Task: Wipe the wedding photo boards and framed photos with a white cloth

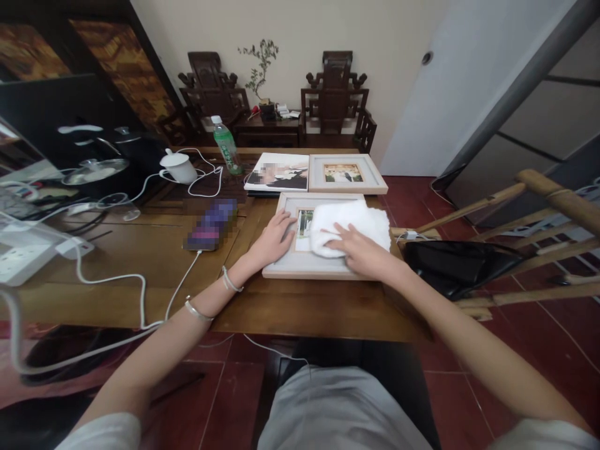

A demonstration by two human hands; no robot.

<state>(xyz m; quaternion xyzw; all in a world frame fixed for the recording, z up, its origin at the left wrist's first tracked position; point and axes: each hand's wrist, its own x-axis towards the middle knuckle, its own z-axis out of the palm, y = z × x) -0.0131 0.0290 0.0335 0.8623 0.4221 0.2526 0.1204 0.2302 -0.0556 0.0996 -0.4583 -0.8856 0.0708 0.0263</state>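
A light wooden picture frame (319,274) lies flat near the table's front edge, with a small photo (304,228) in its middle, partly covered. Resting on the frame's left side is my left hand (274,239), its fingers stretched out and apart. My right hand (359,250) has hold of a folded white towel (356,215), its fingers bent over the cloth. The towel lies over the right part of the frame and hides much of the photo. Bangles circle my left wrist and forearm.
Behind lie another framed photo (347,174) and a photo panel (277,172). Left are a phone (210,225) on a cable, a green-labelled bottle (227,145), a lidded white cup (179,167) and a power strip (23,253). A wooden chair (539,187) with a black bag (462,265) stands right.
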